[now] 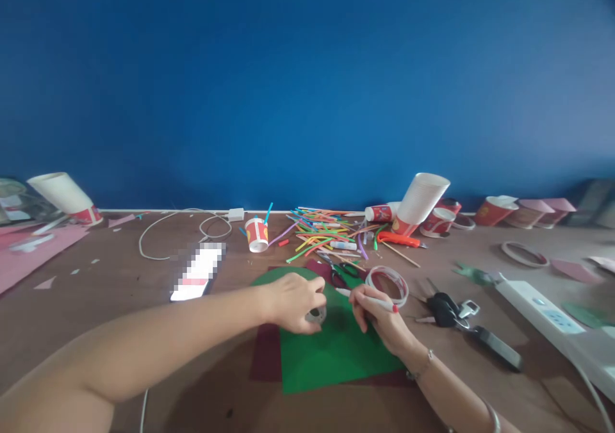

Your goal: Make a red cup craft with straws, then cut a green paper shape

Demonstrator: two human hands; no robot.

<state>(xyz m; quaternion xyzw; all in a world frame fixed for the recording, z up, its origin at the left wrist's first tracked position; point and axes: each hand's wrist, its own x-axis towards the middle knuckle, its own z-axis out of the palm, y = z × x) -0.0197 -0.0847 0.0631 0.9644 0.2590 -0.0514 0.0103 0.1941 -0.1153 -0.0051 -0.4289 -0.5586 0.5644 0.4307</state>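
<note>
A green sheet of paper lies over a dark red sheet on the table. My left hand is above the green sheet, its fingers curled round a small greyish ring that looks like a roll of tape. To its right, my right hand grips a white marker with a red end, its other end directed left toward my left hand. Just past the paper are scissors with dark and green handles. Beside my right hand rests a roll of clear tape.
Several coloured strips are heaped near the blue wall. A paper cup and a phone sit to the left. Rightward are an orange cutter, keys, a power strip and more paper cups.
</note>
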